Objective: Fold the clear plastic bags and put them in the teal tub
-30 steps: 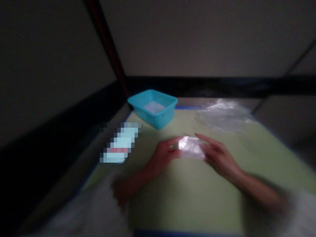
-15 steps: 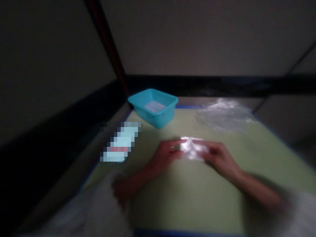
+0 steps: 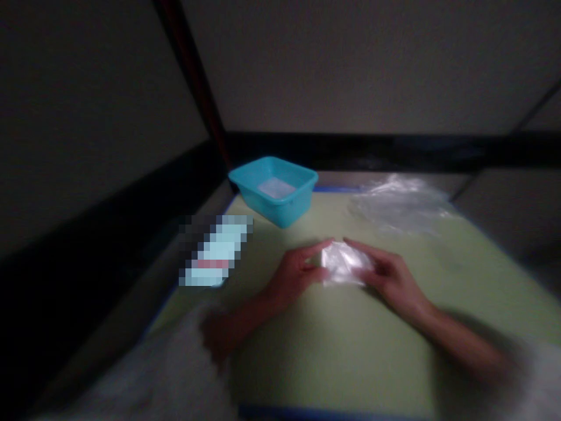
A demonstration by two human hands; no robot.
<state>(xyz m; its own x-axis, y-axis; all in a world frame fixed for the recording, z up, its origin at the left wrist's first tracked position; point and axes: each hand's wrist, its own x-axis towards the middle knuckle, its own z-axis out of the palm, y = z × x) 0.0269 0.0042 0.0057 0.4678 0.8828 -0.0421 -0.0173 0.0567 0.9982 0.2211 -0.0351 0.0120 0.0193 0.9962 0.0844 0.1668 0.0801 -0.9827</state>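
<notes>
Pale green tabletop [image 3: 342, 351], fingers of left hand [image 3: 294, 272] and right hand [image 3: 392, 278] pinching opposite sides of a shiny plastic packet [image 3: 344, 260], mid-table, pixelated pale oblong [image 3: 219, 251] to the left, turquoise basket [image 3: 289, 211] beyond, clear plastic [image 3: 397, 204] far right.

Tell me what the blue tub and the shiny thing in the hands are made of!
The blue tub looks like smooth, satiny plastic: one even colour, rounded corners. The shiny thing is probably thin, glossy plastic film: bright glints, creases, though it's blurred.
</notes>
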